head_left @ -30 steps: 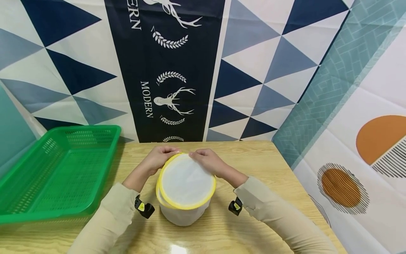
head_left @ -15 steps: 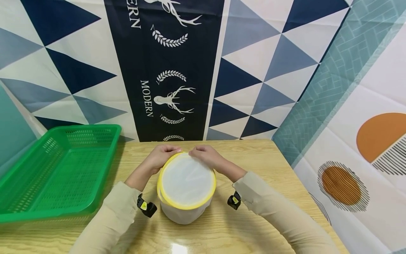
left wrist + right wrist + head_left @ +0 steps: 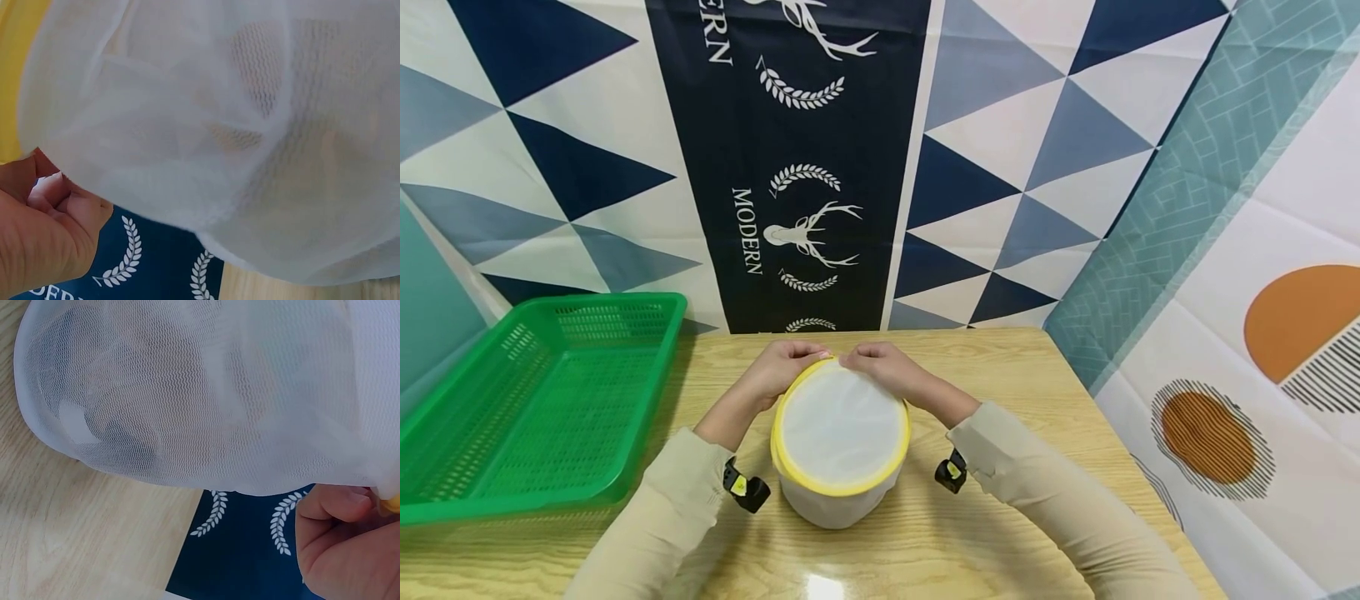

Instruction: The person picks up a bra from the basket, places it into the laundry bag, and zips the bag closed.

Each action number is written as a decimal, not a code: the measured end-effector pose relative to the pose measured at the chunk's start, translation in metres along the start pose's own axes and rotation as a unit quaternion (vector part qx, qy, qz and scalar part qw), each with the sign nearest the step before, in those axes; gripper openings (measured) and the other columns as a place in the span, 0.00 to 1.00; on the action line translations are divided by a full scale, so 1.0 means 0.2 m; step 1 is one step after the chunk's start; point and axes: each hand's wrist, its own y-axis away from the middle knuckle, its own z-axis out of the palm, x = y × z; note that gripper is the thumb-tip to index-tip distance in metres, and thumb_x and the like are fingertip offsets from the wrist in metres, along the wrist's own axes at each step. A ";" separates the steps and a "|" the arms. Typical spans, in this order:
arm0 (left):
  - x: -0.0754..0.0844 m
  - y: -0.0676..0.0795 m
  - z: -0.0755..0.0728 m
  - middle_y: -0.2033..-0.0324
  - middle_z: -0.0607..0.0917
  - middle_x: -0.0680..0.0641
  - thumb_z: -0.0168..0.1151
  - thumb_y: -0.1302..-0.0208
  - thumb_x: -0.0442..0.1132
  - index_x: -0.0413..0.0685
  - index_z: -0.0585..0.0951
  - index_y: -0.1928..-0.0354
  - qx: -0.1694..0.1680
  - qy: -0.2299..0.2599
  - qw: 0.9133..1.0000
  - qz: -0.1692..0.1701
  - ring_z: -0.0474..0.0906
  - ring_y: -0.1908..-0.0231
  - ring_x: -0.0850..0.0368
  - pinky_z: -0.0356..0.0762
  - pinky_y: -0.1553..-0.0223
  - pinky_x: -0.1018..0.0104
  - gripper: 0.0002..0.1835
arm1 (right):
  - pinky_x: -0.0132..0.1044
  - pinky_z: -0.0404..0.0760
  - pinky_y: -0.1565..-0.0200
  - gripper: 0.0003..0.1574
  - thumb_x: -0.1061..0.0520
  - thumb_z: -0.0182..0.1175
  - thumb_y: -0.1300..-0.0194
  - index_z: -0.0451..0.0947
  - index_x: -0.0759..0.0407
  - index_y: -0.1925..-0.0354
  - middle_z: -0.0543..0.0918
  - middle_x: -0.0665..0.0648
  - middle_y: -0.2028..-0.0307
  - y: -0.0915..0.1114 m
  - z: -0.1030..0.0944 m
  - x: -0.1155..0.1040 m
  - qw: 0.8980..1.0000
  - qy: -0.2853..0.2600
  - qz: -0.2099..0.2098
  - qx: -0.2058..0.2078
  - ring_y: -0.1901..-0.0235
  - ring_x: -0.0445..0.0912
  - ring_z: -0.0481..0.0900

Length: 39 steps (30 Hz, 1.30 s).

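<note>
A round white mesh laundry bag (image 3: 842, 429) with yellow trim stands on the table, its flat lid facing up. My left hand (image 3: 778, 371) pinches the yellow edge at the far left of the lid. Just beside it, my right hand (image 3: 883, 369) grips the far edge, thumb over the lid. In the left wrist view, the fingers (image 3: 56, 200) are curled at the yellow trim beside the bag's sheer wall. The right wrist view shows thumb and finger (image 3: 340, 503) pinched together at a bit of yellow trim, below the bag's mesh side (image 3: 156, 394).
A green plastic basket (image 3: 655, 400) with slotted sides stands on the left of the wooden table (image 3: 992, 375). Behind the table hangs a patterned cloth (image 3: 805, 275), and another printed cloth (image 3: 1202, 350) covers the right side.
The gap between the two yellow edges at the lid's near left has narrowed, and the lid now lies over the bag's rim. The right hand has shifted slightly left toward the left hand.
</note>
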 end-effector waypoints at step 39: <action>0.02 0.02 0.00 0.59 0.80 0.42 0.53 0.39 0.46 0.43 0.77 0.54 0.019 0.013 1.000 0.003 0.78 0.71 0.61 0.78 0.69 0.68 0.17 | 0.34 0.79 0.75 0.18 0.47 0.50 0.37 0.78 0.56 0.57 0.79 0.56 0.63 0.00 -0.02 -0.02 0.999 0.015 -0.004 0.030 0.80 0.40 0.78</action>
